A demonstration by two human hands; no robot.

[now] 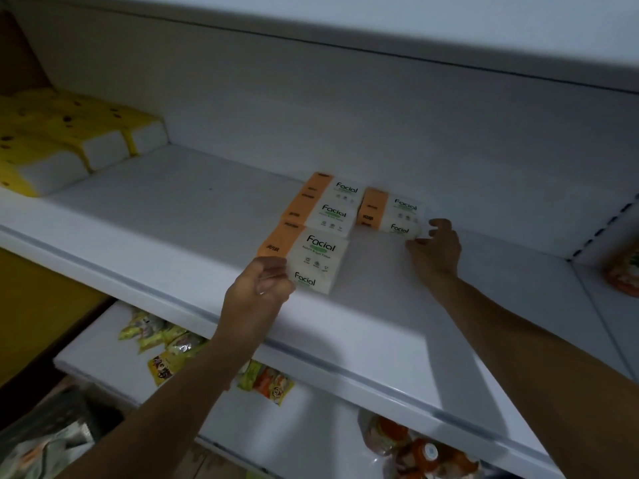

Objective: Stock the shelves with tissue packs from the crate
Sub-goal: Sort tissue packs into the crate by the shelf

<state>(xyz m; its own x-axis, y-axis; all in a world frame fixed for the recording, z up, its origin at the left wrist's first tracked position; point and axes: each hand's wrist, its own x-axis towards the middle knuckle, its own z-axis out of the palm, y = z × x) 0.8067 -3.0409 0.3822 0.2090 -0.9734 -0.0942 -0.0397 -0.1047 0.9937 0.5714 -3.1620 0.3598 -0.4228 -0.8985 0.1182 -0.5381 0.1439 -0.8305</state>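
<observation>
My left grip (257,288) curls round the near corner of the front tissue pack (318,261) on the shelf (173,202), and my right grip (437,250) pinches a corner of the right-hand pack (394,212); both look light, squashy and slick-wrapped, so I'd clasp their sides.

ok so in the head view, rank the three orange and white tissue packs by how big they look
1. front tissue pack, by the left hand
2. back-left tissue pack
3. right tissue pack, by the right hand
Same print on all; the front one is nearest the camera, so real sizes may match.
</observation>
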